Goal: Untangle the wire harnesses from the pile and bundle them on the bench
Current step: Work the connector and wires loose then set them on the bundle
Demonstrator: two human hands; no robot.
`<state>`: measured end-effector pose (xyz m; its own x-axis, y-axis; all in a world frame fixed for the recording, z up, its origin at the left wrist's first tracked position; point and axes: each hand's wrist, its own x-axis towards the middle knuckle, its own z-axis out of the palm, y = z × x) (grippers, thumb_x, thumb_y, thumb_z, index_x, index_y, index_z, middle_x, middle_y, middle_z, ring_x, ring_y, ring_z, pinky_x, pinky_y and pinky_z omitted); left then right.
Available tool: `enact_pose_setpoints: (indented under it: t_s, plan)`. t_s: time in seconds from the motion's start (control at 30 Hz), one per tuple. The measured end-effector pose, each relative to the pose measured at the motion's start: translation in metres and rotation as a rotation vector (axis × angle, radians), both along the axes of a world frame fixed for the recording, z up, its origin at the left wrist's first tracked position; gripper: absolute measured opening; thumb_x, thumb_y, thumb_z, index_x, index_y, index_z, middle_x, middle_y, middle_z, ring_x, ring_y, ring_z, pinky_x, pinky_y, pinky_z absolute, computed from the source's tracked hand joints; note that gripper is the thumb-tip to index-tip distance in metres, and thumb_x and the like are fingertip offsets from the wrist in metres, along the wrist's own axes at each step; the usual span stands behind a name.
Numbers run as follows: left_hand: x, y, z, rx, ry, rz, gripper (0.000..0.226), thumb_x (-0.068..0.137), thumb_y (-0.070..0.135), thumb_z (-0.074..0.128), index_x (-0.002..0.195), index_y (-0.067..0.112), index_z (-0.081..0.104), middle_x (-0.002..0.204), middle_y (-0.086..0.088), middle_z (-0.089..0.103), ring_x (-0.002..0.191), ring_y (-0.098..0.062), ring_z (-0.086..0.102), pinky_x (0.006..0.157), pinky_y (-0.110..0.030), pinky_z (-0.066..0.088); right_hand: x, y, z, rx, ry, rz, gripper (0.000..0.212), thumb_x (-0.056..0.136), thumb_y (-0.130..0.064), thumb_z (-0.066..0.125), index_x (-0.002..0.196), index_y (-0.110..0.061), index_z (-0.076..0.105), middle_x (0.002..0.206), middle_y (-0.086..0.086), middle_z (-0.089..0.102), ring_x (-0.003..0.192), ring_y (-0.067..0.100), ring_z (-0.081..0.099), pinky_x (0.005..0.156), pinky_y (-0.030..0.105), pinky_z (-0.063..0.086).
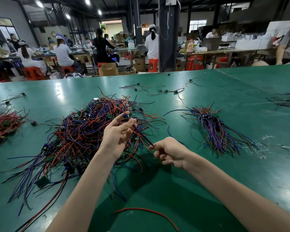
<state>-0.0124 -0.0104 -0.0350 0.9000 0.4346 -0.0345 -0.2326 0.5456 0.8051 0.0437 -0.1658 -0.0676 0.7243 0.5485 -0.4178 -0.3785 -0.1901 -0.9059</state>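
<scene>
A big tangled pile (84, 131) of red, blue and black wire harnesses lies on the green bench (199, 173), left of centre. My left hand (119, 134) is raised over the pile and pinches the connector end of one harness (141, 136) between thumb and fingertips. My right hand (171, 153) pinches the same harness's wires lower down, so the wires run taut between both hands. A sorted bundle (214, 128) of harnesses lies to the right, connectors together and wires fanned toward me.
A red-wire bundle (3, 126) lies at the left edge and another bundle (286, 99) at the far right. Loose harnesses (166, 91) are scattered at the back. A single red wire (149, 213) lies near me. Plastic scraps (256, 148) sit right. Seated people work beyond the bench.
</scene>
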Motion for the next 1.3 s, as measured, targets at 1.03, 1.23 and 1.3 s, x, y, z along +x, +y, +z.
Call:
enact_pose_setpoints:
  t_s: [1.03,1.23,1.3]
  plan:
    - [0.003,-0.029,-0.015,0.285,-0.017,0.026,0.030,0.081,-0.010,0.062,0.104,0.008,0.063,0.081,-0.014,0.060,0.057,-0.009,0.063,0.050,-0.017,0.051,0.008,-0.030,0.027,-0.103,-0.539,0.660,0.028,0.094,-0.025,0.055,0.116,-0.007,0.057,0.112,0.009,0.068,0.090,0.011,0.061,0.078,0.027,0.045]
    - [0.004,-0.043,-0.025,0.440,0.018,0.008,0.027,0.082,-0.006,0.065,0.095,0.017,0.066,0.069,0.000,0.063,0.060,-0.006,0.058,0.058,-0.020,0.043,0.005,-0.017,0.017,0.124,-0.556,0.204,0.011,0.090,-0.012,0.061,0.080,-0.008,0.064,0.065,0.004,0.062,0.047,0.008,0.035,0.042,0.016,0.023]
    - [0.004,-0.042,-0.025,0.409,0.019,-0.003,0.025,0.080,-0.003,0.068,0.098,0.015,0.067,0.078,-0.008,0.060,0.068,-0.014,0.057,0.063,-0.024,0.042,0.005,-0.016,0.016,0.128,-0.550,0.186,0.014,0.090,-0.008,0.061,0.076,-0.008,0.062,0.056,-0.002,0.061,0.039,0.004,0.037,0.037,0.013,0.026]
